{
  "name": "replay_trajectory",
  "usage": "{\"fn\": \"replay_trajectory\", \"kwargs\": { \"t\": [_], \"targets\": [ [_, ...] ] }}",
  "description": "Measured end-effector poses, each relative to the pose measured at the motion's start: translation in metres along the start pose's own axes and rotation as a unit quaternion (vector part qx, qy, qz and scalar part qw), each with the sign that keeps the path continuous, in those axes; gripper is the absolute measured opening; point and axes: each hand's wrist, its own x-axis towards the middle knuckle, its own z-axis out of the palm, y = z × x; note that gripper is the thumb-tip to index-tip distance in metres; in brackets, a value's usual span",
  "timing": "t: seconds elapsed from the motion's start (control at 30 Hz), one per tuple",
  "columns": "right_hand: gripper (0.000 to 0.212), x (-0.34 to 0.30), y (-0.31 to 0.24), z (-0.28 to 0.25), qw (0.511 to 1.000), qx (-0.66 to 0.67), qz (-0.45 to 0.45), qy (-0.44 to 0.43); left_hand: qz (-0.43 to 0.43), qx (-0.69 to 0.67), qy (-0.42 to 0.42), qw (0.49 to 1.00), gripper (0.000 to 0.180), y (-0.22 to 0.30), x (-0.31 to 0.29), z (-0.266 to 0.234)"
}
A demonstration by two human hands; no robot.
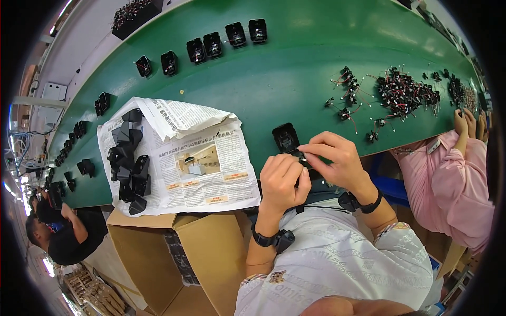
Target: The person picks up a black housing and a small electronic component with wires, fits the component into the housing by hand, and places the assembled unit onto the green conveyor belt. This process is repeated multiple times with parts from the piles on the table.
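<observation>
Green tabletop (300, 79); left hand (284, 183) curled, right hand (336, 160) pinching a small part (302, 158)

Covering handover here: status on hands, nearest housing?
Left hand, right hand close together, grip unclear. Black housing just beyond them. Newspaper left, out of the way.

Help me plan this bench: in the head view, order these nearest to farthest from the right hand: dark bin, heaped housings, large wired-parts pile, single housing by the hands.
From the right hand:
1. Single housing: just ahead, leftward.
2. Wired-parts pile: right, on the green table.
3. Heaped housings: far left, on newspaper.
4. Dark bin: upper left, beyond the table.
</observation>
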Motion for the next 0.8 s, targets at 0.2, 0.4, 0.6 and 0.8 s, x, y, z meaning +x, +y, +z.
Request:
{"fn": "replay_trajectory", "kwargs": {
  "t": [0.2,0.4,0.6,0.8],
  "targets": [
    [0.030,-0.011,-0.011,0.008,0.985,0.152,0.080,0.013,-0.101,-0.082,0.034,0.991,0.011,0.006,-0.010,0.003],
    [0.033,-0.021,-0.002,0.016,0.981,0.162,0.108,0.001,-0.083,-0.059,0.001,0.995,0.011,0.006,-0.020,0.005],
    [0.016,-0.015,0.005,0.028,0.920,0.347,0.176,0.044,-0.100,-0.141,0.024,0.985,0.011,0.000,-0.017,0.000],
    [0.012,-0.005,0.015,0.017,0.970,0.227,0.088,0.023,-0.081,-0.021,0.030,0.996,0.044,-0.016,-0.015,-0.019]
  ]
}}
